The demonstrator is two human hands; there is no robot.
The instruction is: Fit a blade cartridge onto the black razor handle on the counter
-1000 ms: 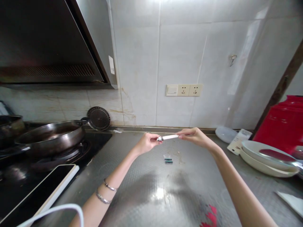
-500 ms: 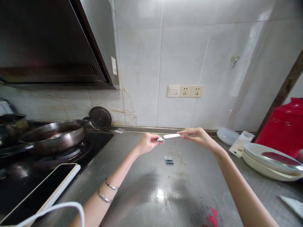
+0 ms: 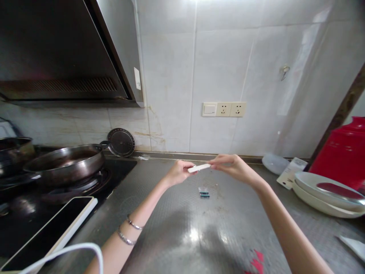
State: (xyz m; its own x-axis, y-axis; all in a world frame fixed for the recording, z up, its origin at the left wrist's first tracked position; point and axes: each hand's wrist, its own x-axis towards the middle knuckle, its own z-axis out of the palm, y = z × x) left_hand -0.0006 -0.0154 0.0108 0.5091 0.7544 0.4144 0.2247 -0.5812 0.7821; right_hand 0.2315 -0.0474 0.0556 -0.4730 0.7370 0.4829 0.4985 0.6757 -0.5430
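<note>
My right hand [image 3: 230,166] pinches the right end of a thin white stick-like piece [image 3: 199,168]. The piece's left end overlaps the fingertips of my left hand [image 3: 178,172]. Those fingers are closed on a small object, mostly hidden behind the white piece. Below both hands, a small clear pack with dark green batteries [image 3: 204,194] lies on the metal counter [image 3: 171,224].
A steel pan [image 3: 68,163] sits on the black stove at left, with a phone [image 3: 51,232] and white cable in front. White bowls [image 3: 322,201], a small carton [image 3: 291,173] and a red container [image 3: 339,152] stand at right.
My right hand has moved left, bringing the white piece over to my left fingertips, where it now covers most of the small object. My left hand has hardly moved.
</note>
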